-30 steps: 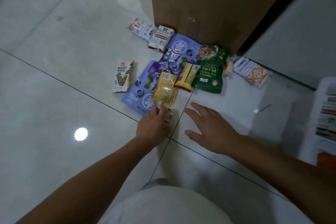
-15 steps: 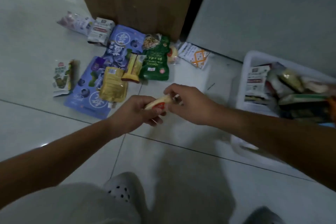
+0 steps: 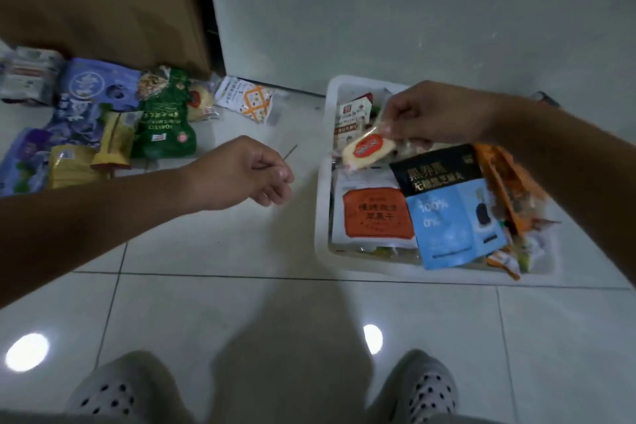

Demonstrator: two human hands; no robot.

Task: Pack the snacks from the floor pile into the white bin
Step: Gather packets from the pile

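Lying on the tiled floor (image 3: 241,303) to the left of the white bin (image 3: 321,203), the pile of snacks includes a green bag (image 3: 165,117), pale blue bags (image 3: 96,86), a yellow pouch (image 3: 69,165) and, nearest the bin, a white packet with orange squares (image 3: 246,98). A brown panel (image 3: 103,0) rises behind the pile. Inside the bin the packets are heaped close to the rim. A black-and-blue pouch (image 3: 447,203) lies on top in the middle, a white pouch with an orange label (image 3: 375,213) sits against the left wall, and orange wrappers (image 3: 509,182) crowd the right side.

The right hand (image 3: 437,113) pinches one end of a small snack packet (image 3: 368,148) over the far left part of the bin, above that heap. The packet is pale yellow in a clear wrapper with a round red label, and it tilts down toward the bin's left wall. The left hand (image 3: 247,175) hangs over bare floor just left of the bin, its fingers loosely curled and grasping nothing. Two grey perforated shoes (image 3: 426,385) stand on the floor on the near side of the bin.
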